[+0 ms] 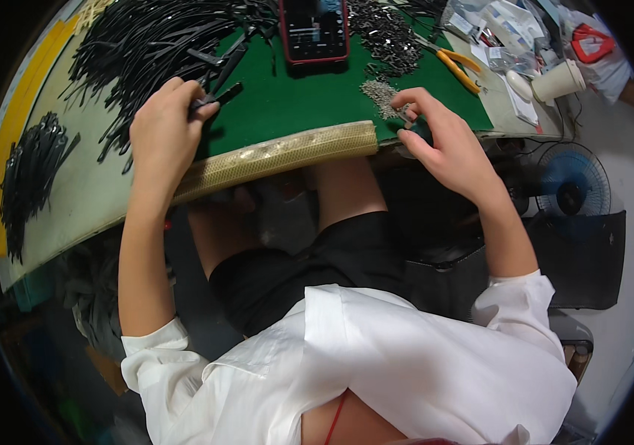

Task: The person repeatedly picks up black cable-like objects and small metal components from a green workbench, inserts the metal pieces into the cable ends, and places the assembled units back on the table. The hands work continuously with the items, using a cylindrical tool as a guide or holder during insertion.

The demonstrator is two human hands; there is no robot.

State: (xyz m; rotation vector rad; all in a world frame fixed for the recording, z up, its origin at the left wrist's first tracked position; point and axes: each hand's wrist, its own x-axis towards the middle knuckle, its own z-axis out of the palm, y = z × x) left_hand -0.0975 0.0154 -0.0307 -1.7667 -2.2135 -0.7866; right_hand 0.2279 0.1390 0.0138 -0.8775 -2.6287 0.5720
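Note:
My left hand (168, 122) is closed on a black strap (229, 93), whose dark end sticks out past the thumb over the green mat (272, 104). Beside and beyond that hand lies a big heap of black straps (146, 55). My right hand (447, 144) is curled in a pinch at the mat's front right. Something small and pale shows at its fingertips, too small to name. Just beyond those fingers lies a small pile of tiny silvery metal pieces (380, 95). Farther back is a heap of shiny dark small parts (387, 41).
A mesh-patterned yellowish roll (280, 154) runs along the table's front edge. A red-cased phone (314, 31) lies at the back. Orange-handled pliers (459, 70), a white cup (558, 81) and plastic bags (506, 33) are on the right. A strap bundle (31, 178) lies left; a fan (570, 185) stands right.

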